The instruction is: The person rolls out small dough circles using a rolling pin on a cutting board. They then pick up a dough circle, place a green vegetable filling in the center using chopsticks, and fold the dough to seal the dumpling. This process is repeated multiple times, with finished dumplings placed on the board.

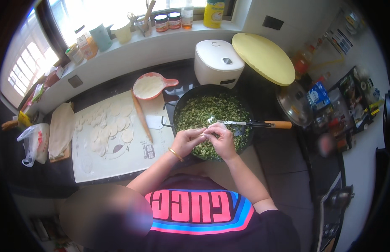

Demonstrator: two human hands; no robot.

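Above the near part of a wide black pan (pixel 174 110), my left hand (pixel 190 139) and my right hand (pixel 220 140) meet at the fingertips. Both are closed in a pinch around a small pale dumpling (pixel 204 134), mostly hidden by the fingers. Chopped green filling (pixel 211 103) covers the pan's bottom. A spoon (pixel 237 122) rests with its bowl in the filling, just beyond my right hand. To the left, round dough wrappers (pixel 127 134) overlap on a pale floury mat (pixel 88 166), with a wooden rolling pin (pixel 140 115) along its right side.
A red-handled bowl of flour (pixel 148 87) stands behind the mat, near a white rice cooker (pixel 218 61) and a yellow round lid (pixel 264 59). A cloth-like pale sheet (pixel 62 130) and a plastic bag (pixel 35 143) lie far left. Jars (pixel 161 23) line the windowsill.
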